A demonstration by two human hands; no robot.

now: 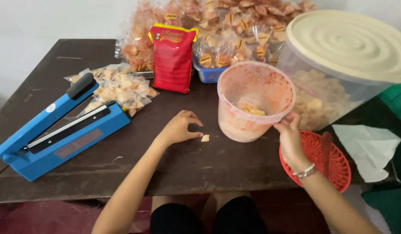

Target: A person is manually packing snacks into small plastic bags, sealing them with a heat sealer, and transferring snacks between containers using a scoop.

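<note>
My left hand (179,128) rests on the dark wooden table (122,160), fingers curled, its fingertips touching a small pale chip (205,138) lying on the tabletop. My right hand (290,135) grips the rim of a clear plastic tub (252,93) smeared inside with red-orange seasoning; a few chips lie at its bottom. The tub stands tilted toward me. A beaded bracelet circles my right wrist.
A blue bag sealer (57,125) sits at the left. Sealed chip bags (122,89) lie behind it. A red pouch (173,58) stands before a heap of packed bags (217,30). A large lidded container (339,65) of chips, a red basket (334,160) and white paper (367,145) are right.
</note>
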